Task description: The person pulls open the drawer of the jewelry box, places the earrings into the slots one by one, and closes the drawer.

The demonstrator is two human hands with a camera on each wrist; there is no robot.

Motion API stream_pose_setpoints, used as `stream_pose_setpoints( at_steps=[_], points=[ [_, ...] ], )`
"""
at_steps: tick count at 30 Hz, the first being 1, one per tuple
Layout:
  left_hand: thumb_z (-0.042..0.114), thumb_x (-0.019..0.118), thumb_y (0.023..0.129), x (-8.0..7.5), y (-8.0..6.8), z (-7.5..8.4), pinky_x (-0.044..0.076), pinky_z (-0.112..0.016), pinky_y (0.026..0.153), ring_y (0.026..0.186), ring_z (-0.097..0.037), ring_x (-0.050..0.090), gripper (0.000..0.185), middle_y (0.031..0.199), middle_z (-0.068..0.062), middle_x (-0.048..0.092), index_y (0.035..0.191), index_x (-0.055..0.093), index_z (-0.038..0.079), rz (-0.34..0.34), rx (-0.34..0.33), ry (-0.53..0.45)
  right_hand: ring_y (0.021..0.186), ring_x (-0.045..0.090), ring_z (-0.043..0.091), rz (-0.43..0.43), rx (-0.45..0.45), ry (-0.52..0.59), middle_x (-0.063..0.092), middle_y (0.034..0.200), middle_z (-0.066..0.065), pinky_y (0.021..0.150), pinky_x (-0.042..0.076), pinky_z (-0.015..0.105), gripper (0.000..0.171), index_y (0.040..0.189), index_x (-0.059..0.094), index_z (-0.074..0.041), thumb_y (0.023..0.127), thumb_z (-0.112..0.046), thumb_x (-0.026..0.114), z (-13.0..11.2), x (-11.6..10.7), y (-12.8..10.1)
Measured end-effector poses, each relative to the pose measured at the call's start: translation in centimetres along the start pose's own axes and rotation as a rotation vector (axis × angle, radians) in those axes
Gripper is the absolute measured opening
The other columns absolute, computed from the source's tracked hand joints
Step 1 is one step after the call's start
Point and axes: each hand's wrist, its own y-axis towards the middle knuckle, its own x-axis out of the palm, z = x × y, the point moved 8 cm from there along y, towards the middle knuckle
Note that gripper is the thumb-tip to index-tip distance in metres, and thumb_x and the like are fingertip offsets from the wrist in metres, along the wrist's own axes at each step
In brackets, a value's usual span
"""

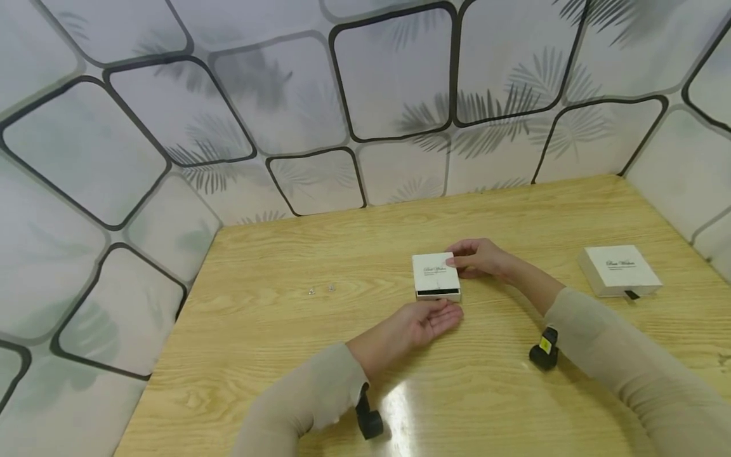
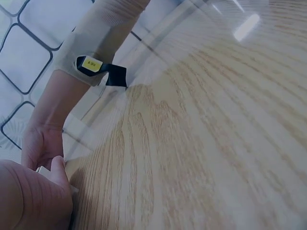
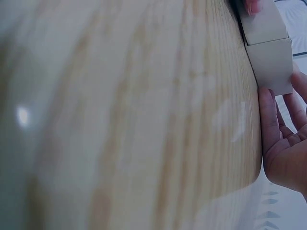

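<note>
Head view: right hand (image 1: 478, 259) grips part-open box (image 1: 433, 264); left hand (image 1: 424, 322), outstretched, touches it; trinkets (image 1: 311, 292) lie outside, toward surface's (image 1: 251, 330) left edge.

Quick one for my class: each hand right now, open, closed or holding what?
Left hand: at the near end of the partly opened white box; whether it pinches anything cannot be told.
Right hand: holding that box by its right side.

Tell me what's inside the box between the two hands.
Only a dark strip shows, at the slightly open end of the box near the left hand. The white top covers the rest, so any contents can't be seen.
</note>
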Motion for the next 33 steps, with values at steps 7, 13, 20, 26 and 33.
stream_pose_setpoints(
  at_steps=[7, 13, 20, 26, 33],
  points=[
    [-0.001, 0.046, 0.097, 0.4, -0.2, 0.5, 0.047, -0.038, 0.099, 0.12, -0.036, 0.053, 0.025, 0.127, -0.03, 0.053, 0.118, 0.053, -0.011, 0.008, 0.019, -0.032, 0.09, 0.062, 0.012, -0.003, -0.014, 0.001, 0.058, 0.11, 0.009, 0.082, 0.056, 0.03, 0.053, 0.129, 0.049, 0.004, 0.088, -0.022, 0.069, 0.3, -0.1, 0.2],
    [0.002, 0.046, 0.098, 0.5, 0.0, 0.8, 0.046, -0.036, 0.1, 0.122, -0.034, 0.052, 0.028, 0.129, -0.028, 0.052, 0.122, 0.052, -0.012, 0.001, 0.014, -0.034, 0.091, 0.062, 0.013, -0.015, -0.026, 0.002, 0.058, 0.111, 0.009, 0.083, 0.055, 0.031, 0.053, 0.129, 0.049, 0.005, 0.088, -0.022, 0.068, 0.0, 0.1, 0.1],
    [0.003, 0.047, 0.098, 0.6, -0.5, 0.8, 0.046, -0.035, 0.1, 0.122, -0.032, 0.052, 0.026, 0.13, -0.027, 0.052, 0.12, 0.054, -0.01, -0.02, -0.019, -0.04, 0.09, 0.062, 0.014, -0.014, -0.027, -0.034, 0.057, 0.111, 0.011, 0.082, 0.056, 0.032, 0.049, 0.128, 0.05, 0.004, 0.089, -0.022, 0.067, -0.1, 0.0, -0.1],
    [0.004, 0.051, 0.096, 0.6, -1.4, 0.9, 0.049, -0.034, 0.097, 0.12, -0.032, 0.054, 0.03, 0.126, -0.026, 0.055, 0.123, 0.054, -0.009, -0.039, -0.022, 0.012, 0.092, 0.062, 0.014, -0.023, -0.042, -0.062, 0.057, 0.113, 0.013, 0.082, 0.056, 0.032, 0.049, 0.127, 0.049, 0.005, 0.09, -0.023, 0.066, -0.3, 0.0, 0.0],
    [0.006, 0.055, 0.095, 0.3, -2.0, 1.2, 0.051, -0.035, 0.094, 0.116, -0.032, 0.057, 0.028, 0.122, -0.026, 0.058, 0.119, 0.057, -0.009, -0.046, 0.019, 0.116, 0.092, 0.063, 0.014, 0.017, -0.036, -0.11, 0.057, 0.117, 0.017, 0.08, 0.056, 0.032, 0.052, 0.127, 0.051, 0.004, 0.088, -0.027, 0.068, -0.1, -0.3, 0.1]
  ],
)
